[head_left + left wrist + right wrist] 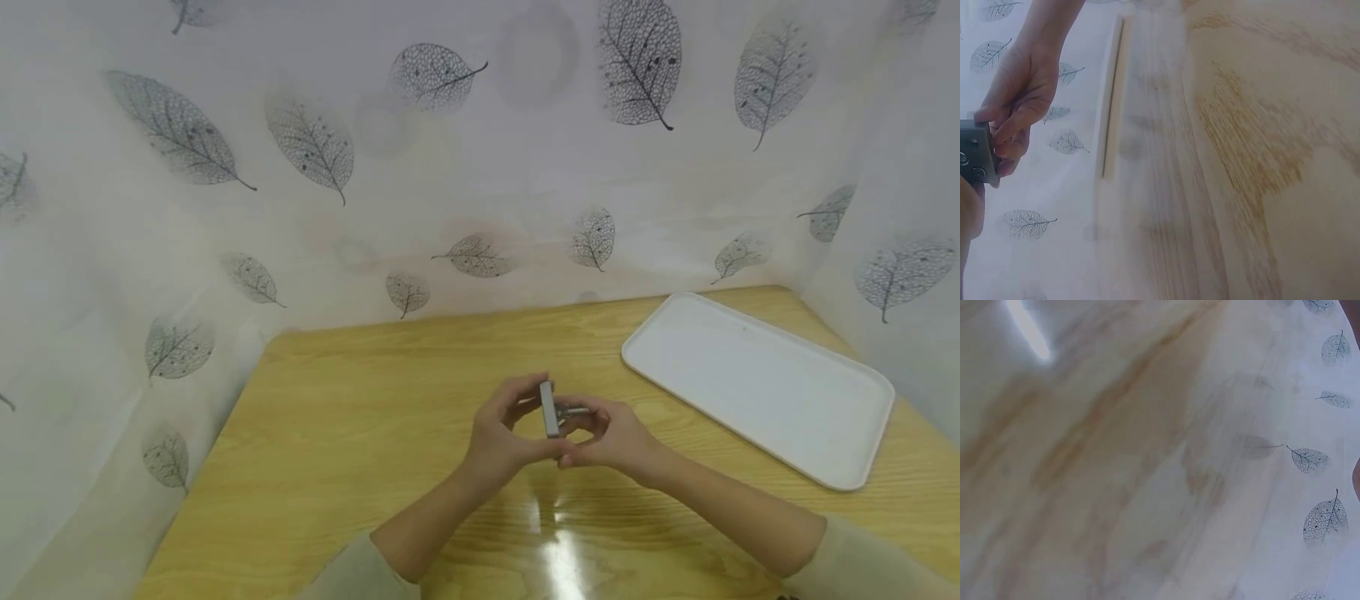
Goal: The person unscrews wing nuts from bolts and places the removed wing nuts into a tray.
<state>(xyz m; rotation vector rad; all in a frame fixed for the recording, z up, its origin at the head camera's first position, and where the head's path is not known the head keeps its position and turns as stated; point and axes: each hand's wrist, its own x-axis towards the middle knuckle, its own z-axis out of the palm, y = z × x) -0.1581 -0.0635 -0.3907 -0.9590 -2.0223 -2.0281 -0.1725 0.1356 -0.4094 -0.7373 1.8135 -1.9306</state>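
Observation:
Between both hands, above the table, is a small grey rectangular block (pixel 550 409) with a flat edge toward the camera. A thin silver metal part (pixel 573 411) sticks out of its right face. My left hand (pixel 504 429) grips the block, fingers over its top and thumb along its bottom. My right hand (pixel 611 437) pinches around the silver part, its thumb beside the left thumb. In the left wrist view the dark grey block (pixel 974 147) shows round metal fittings on its face, and the right hand's fingertips (pixel 1007 134) hold its edge. The right wrist view misses the block.
A white rectangular tray (pixel 757 387) lies at an angle on the right side of the wood-grain table (pixel 360 400). Behind and beside the table hangs a pale cloth (pixel 510 183) printed with grey leaves. A bright light reflection shows on the tabletop near the front.

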